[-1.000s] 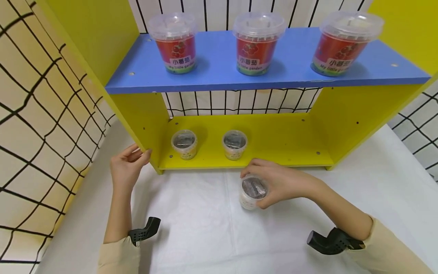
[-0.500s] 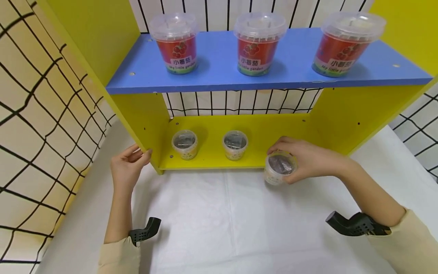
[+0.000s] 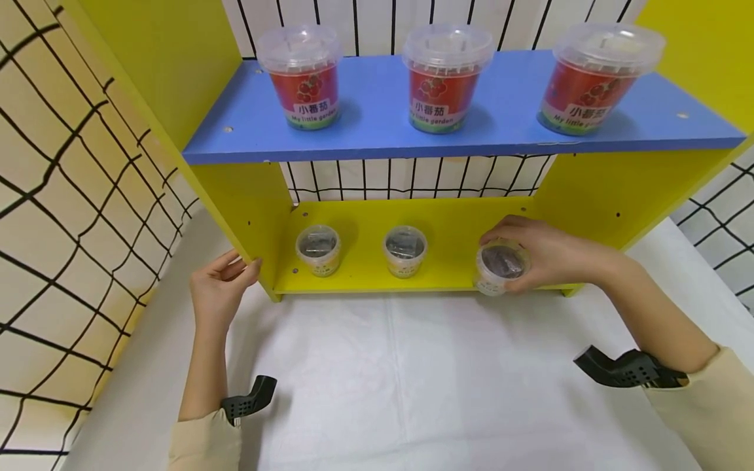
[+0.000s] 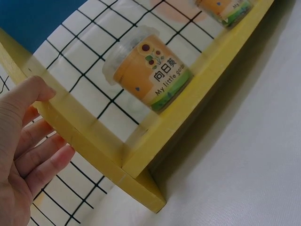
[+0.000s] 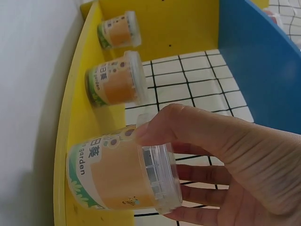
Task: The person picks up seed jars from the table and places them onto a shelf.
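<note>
On the yellow bottom shelf point(image 3: 448, 226) in the head view, right hand point(image 3: 544, 255) grips a sunflower seed cup point(image 3: 501, 267) at the front edge; risk: tips off onto table point(image 3: 412, 379). Left hand point(image 3: 218, 291) touches shelf side, fingers relaxed.

Left wrist view: left fingers point(image 4: 35, 150) straight against yellow panel point(image 4: 101, 146).

Right wrist view: right fingers point(image 5: 202, 127) curled around cup point(image 5: 117, 179), right of two other cups point(image 5: 115, 84).

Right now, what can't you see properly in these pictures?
- Whether the held cup rests on the yellow shelf: in the head view the right hand covers its far side; in the right wrist view the bottom edge cuts it off.
- What is inside the cups: head view, too small and dim under the lids.
- The left hand's palm: left wrist view, cut off by the edge.
</note>
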Demonstrator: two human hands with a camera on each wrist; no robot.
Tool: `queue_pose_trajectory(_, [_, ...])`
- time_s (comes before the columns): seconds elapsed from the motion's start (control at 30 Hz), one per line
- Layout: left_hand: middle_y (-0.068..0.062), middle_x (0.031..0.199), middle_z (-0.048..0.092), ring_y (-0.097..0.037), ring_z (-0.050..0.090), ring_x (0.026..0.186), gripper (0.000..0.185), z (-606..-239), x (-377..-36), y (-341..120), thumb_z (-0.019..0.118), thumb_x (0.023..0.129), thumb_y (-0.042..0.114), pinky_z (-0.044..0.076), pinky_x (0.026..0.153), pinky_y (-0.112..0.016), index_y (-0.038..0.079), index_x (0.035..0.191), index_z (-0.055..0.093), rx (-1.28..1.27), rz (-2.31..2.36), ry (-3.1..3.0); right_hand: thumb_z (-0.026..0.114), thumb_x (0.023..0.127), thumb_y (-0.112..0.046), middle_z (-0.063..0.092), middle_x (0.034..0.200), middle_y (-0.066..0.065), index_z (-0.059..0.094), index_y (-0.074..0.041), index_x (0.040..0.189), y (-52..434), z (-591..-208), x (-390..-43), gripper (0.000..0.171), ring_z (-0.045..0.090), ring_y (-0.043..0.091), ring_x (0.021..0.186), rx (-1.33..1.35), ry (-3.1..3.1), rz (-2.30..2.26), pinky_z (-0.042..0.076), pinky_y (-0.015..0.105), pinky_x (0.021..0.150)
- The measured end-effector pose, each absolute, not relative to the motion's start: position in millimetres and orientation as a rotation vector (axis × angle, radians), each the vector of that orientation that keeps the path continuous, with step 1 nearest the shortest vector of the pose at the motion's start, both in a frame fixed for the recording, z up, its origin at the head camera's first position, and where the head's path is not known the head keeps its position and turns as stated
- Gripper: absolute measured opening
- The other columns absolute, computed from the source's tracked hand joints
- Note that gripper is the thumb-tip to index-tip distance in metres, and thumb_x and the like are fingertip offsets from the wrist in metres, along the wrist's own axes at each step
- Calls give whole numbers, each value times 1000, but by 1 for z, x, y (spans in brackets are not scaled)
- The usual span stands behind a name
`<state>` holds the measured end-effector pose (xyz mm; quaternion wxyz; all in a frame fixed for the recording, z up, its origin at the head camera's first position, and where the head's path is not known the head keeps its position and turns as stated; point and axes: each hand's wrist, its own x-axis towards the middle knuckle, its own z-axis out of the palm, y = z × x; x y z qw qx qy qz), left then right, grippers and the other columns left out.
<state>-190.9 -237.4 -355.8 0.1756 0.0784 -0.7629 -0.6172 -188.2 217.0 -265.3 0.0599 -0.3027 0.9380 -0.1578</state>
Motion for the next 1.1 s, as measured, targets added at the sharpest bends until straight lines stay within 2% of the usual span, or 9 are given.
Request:
queue_pose_trajectory(0.53, [18, 75, 68, 1, 66, 67, 41, -356, -191, -238, 74, 76, 13, 52, 65, -13, 4, 115, 65, 233, -1744, -2165, 79, 63, -17, 53, 117, 8, 58, -9, 116, 221, -271, -198, 58, 47, 23, 101, -861, 2893, -418, 45, 48, 89])
queue_pose_trajectory(0.73, [18, 76, 68, 0, 66, 67, 41, -357, -191, -238, 74, 76, 13, 52, 66, -13, 5, 115, 65, 236, -1748, -2166, 82, 62, -18, 53, 115, 7, 58, -8, 116, 222, -273, -203, 60, 46, 23, 101, -908, 2880, -454, 45, 48, 87])
queue_pose_trajectory(1.1, [19, 75, 67, 0, 66, 68, 40, -356, -190, -238, 74, 77, 14, 52, 66, -13, 5, 114, 65, 222, -1741, -2162, 80, 63, -14, 52, 118, 8, 57, -8, 118, 225, -275, -208, 60, 47, 24, 103, -863, 2884, -457, 45, 48, 90])
